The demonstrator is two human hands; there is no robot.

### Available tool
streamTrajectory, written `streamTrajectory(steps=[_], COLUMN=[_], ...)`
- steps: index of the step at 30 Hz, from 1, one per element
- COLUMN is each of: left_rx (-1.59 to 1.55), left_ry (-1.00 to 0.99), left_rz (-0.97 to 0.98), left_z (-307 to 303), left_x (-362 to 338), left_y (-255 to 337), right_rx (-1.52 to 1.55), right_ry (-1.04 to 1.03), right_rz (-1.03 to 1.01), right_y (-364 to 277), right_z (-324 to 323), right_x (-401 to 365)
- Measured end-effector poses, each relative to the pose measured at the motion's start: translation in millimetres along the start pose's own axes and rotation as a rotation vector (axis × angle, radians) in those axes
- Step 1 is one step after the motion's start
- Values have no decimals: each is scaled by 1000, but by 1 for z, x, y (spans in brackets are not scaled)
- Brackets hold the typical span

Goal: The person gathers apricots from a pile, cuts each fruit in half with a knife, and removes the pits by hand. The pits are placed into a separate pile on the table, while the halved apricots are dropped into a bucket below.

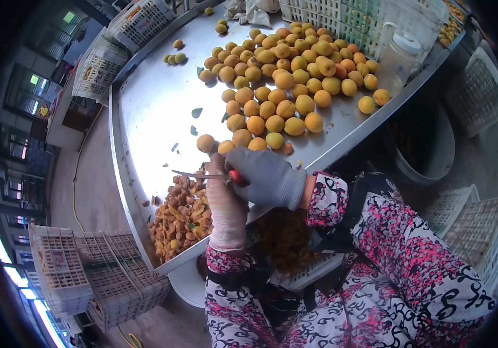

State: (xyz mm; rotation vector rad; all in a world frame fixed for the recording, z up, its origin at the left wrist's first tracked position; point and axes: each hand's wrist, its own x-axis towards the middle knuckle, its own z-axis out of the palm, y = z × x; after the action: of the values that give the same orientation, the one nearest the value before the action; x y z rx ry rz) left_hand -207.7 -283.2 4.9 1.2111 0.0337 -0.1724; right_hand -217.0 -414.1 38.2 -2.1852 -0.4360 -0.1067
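Grey-gloved right hand point(265, 177) holds red-handled knife point(237, 177) across left hand point(224, 196).

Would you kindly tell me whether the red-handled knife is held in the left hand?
No, the red handle of the knife is in the grey-gloved right hand.

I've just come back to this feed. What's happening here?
A person works at a metal table. The grey-gloved right hand grips a red-handled knife, its blade pointing left past the left hand. Whether the left hand holds fruit is hidden. Apricots lie spread beyond the hands; brown apricot pits are heaped left of the left hand.
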Motion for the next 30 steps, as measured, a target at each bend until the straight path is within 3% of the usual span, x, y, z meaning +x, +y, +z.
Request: streamTrajectory(steps=[3,4,5,6,7,8,10,11,12,14,16,17,19,21,22,24,30], left_rx=[-192,-193,-377,-563,-628,-434,52,135,594,133,553,614,674,1047,1046,1593,1819], left_ry=[51,51,138,225,-124,106,-114,-65,-252,-457,-598,-617,-639,-363,-363,-158,-94], left_rz=[-51,-50,-167,-282,-308,-287,-71,-15,81,-386,-471,-426,-379,203,204,362,325], left_z=[10,2,-14,-30,-32,-22,-17,-8,-1,-6,2,10,17,11,10,9,20], left_x=[-10,-3,10,21,13,6,-15,-25,-37,-40,-44,-49,-50,-35,-28,-13,3], left_y=[8,4,-3,-5,16,24,37,39,52,62,68,68,57,34,26,11,-8], right_rx=[31,202,373,352,429,508,435,357,277,187,-17,-18,137,182,227,253,264], right_ry=[87,132,176,260,178,99,80,34,-14,-34,165,165,114,99,83,78,121], right_rz=[-117,-115,-113,-151,-47,59,111,135,158,164,45,46,234,272,310,302,284], right_y=[1,0,-1,-1,3,8,22,27,29,32,39,40,41,40,39,42,46], right_z=[4,2,-1,-7,-15,-23,-30,-33,-35,-37,-30,-32,-38,-43,-44,-40,-47], right_x=[-4,-5,-6,-4,-1,3,5,6,7,4,2,2,4,5,6,5,1])
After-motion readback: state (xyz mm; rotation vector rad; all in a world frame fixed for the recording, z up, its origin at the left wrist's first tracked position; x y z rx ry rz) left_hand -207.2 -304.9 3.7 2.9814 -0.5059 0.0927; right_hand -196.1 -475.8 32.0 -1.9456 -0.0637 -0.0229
